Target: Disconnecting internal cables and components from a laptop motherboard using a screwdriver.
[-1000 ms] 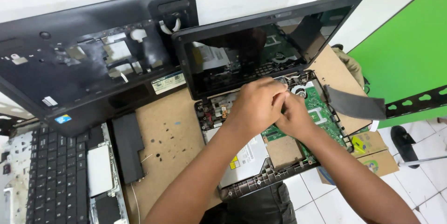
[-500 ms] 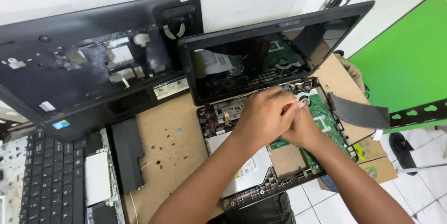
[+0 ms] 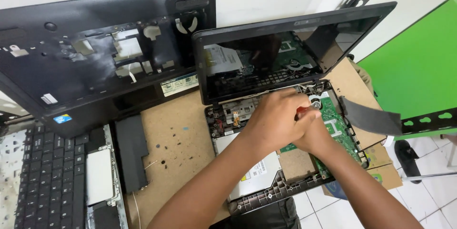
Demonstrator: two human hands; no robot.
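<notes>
While both hands meet over the open laptop on the desk, I see my left hand curled against my right hand, which pinches a red-handled screwdriver above the green board.

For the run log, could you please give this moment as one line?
left hand: over right hand | right hand: grips red-handled tool | site: opened laptop, green board exposed
</notes>
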